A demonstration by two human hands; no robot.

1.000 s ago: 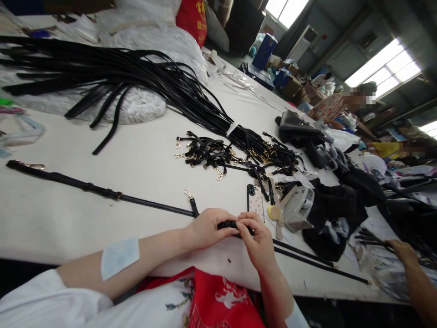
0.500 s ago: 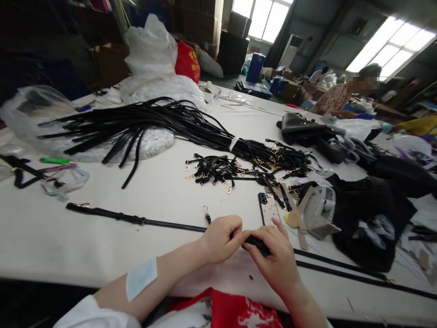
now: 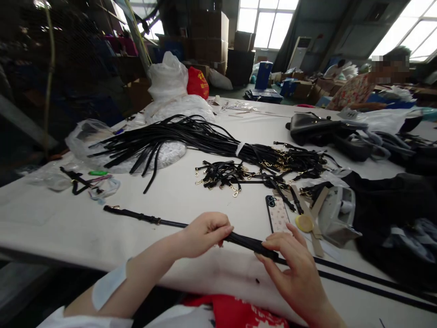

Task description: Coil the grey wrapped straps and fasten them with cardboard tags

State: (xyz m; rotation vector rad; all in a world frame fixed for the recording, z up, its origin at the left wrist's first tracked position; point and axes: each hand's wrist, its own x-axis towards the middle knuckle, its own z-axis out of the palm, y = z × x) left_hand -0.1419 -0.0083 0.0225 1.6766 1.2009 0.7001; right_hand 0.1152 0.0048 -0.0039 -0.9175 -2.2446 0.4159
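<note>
A black strap (image 3: 247, 242) stretches across the table's near side, its stacked layers showing between my hands. My left hand (image 3: 205, 234) is closed around it, thumb and fingers together. Fingers and thumb of my right hand (image 3: 295, 266) pinch the strap farther right. From my left hand the strap runs left to a buckle (image 3: 155, 220) and a gold clasp at its end. Past my right hand, two black lengths (image 3: 362, 271) lie on the table toward the right edge. Short black straps with gold clasps (image 3: 221, 175) are piled beyond my hands.
A phone (image 3: 277, 213) lies just beyond my right hand, beside a yellow roll (image 3: 303, 223). A long bundle of black straps (image 3: 191, 132) crosses the table (image 3: 164, 255). Black bags (image 3: 382, 214) crowd the right side. A person (image 3: 358, 91) is at the far right.
My hands have moved apart along the strap, showing more of it between them. My left hand has shifted left and my right hand slightly right. The camera view has turned left.
</note>
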